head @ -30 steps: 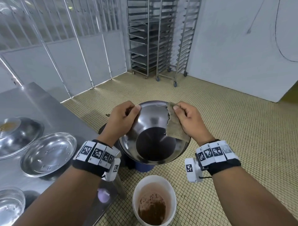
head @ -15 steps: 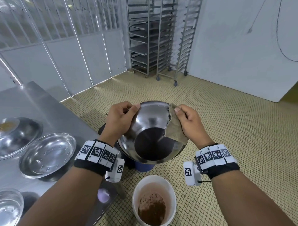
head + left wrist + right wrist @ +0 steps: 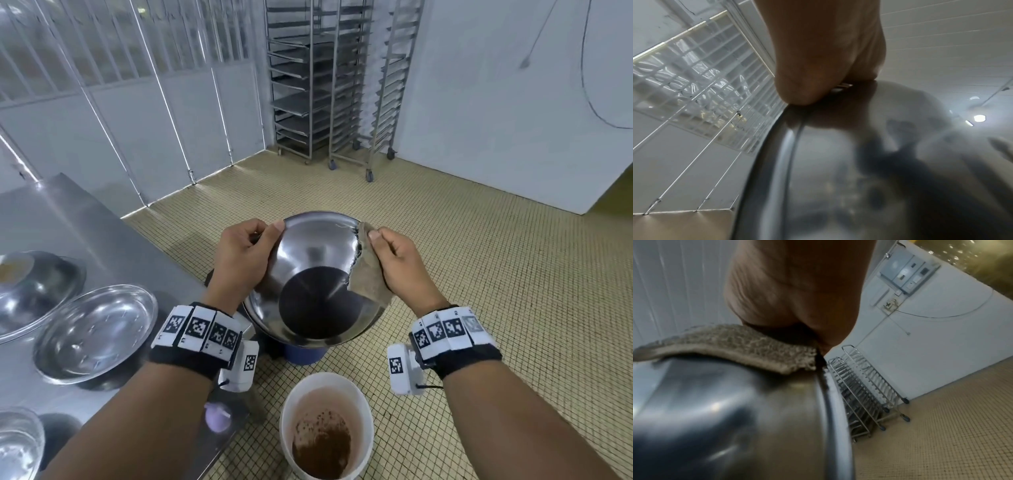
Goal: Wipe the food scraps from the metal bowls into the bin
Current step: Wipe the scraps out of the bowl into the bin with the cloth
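Since the earlier frames the right hand [image 3: 399,267] has slid the brown cloth [image 3: 368,279] a little lower down the bowl's right wall, and the bowl has tipped slightly more toward the camera. The left hand [image 3: 241,262] grips the rim of the metal bowl [image 3: 315,274], thumb inside and fingers behind, while the right hand pinches the cloth against the opposite rim. The bowl sits mid-frame, tilted above the white bin [image 3: 325,428] at the bottom centre, which already holds brown scraps. The bowl's interior looks nearly bare, so this one seems almost finished. On the steel table [image 3: 85,226] at the left edge, a wide shallow bowl [image 3: 96,334] looks clean, a domed bowl [image 3: 37,294] above it shows some yellowish residue, and another bowl [image 3: 15,442] peeks in at lower left; its state is unclear, so some wiping probably remains.
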The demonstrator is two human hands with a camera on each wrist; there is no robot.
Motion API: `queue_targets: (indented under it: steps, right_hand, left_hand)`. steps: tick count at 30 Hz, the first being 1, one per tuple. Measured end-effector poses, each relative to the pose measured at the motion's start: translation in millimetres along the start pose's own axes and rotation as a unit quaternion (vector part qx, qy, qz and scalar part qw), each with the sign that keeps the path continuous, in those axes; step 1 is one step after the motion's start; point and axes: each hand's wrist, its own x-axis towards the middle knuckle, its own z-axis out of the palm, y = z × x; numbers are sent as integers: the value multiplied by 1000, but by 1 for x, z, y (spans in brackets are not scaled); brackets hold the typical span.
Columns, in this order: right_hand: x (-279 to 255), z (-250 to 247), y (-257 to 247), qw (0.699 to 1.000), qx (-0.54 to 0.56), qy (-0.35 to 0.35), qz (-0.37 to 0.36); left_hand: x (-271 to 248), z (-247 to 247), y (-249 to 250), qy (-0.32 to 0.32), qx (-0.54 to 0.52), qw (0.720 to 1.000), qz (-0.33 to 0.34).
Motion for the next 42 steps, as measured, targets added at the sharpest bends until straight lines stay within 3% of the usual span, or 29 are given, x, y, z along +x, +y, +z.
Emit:
queue_targets:
  steps: [7,14,21,27,29,35,38,42]
  right_hand:
    - [14,-10,-34,987,-124,-52,-82]
    - [-10,-5,-9,999,27,29,0]
    - [3,-14,-43,988,-130,-44,-77]
    - [-15,-11,-16,999,-9,20,-24]
    - [-19,-8,-15,1000,3,23,-11]
    - [-10,-11,-50,990,-108,-35,-79]
    - [-10,-12,-46,996,-48,4,-69]
    - [-20,-12,-19,996,63,47,34]
  left_hand:
    - [-5,11,8,-48,45,996,59]
    - [-6,-4,11,34,-14,999,15]
    - [-17,12,8,-45,31,997,50]
    - [-15,-4,4,25,-1,1000,18]
    - [-17,-5,4,19,1,1000,13]
    - [-25,8,10,-39,48,997,48]
    - [-23,1,12,3,10,999,31]
    - [-20,-11,9,79,-51,996,-7]
